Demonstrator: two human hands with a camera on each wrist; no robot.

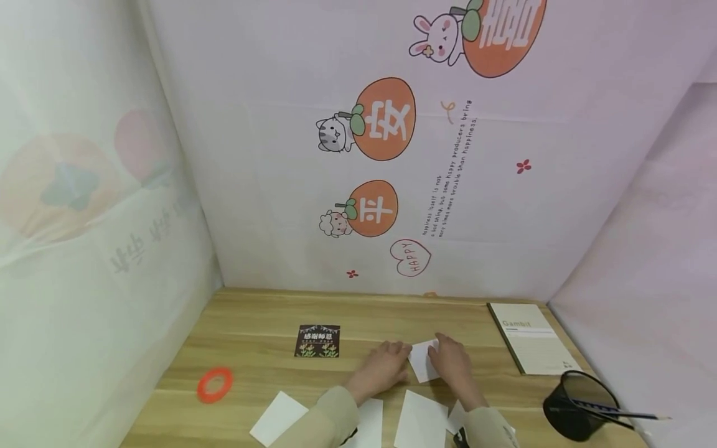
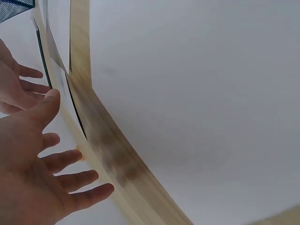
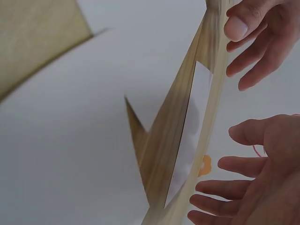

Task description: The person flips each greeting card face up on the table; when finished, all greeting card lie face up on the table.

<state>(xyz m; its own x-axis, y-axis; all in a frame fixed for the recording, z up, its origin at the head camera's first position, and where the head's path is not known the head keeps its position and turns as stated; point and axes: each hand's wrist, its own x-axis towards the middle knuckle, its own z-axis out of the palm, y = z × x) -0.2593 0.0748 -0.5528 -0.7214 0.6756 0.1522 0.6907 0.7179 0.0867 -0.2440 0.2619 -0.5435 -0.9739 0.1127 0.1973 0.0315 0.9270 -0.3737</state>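
Observation:
A small white paper card [image 1: 421,362] lies on the wooden table between the two hands. At its left edge is my left hand [image 1: 382,368], whose fingers look extended and spread in the left wrist view [image 2: 42,173]. My right hand [image 1: 452,364] is at the card's right side, with fingertips overlapping it in the head view. In the right wrist view the right hand's fingers [image 3: 225,189] are straight and parted. Nearer the body lie more white paper pieces [image 1: 421,420], partly hidden by the sleeves.
A dark printed card [image 1: 317,341] lies left of the hands, and an orange-red ring [image 1: 215,385] sits farther left. On the right are a notebook [image 1: 532,339] and a black mesh pen holder [image 1: 574,410], tipped, with pencils. A printed cloth wall [image 1: 291,249] rises behind the table.

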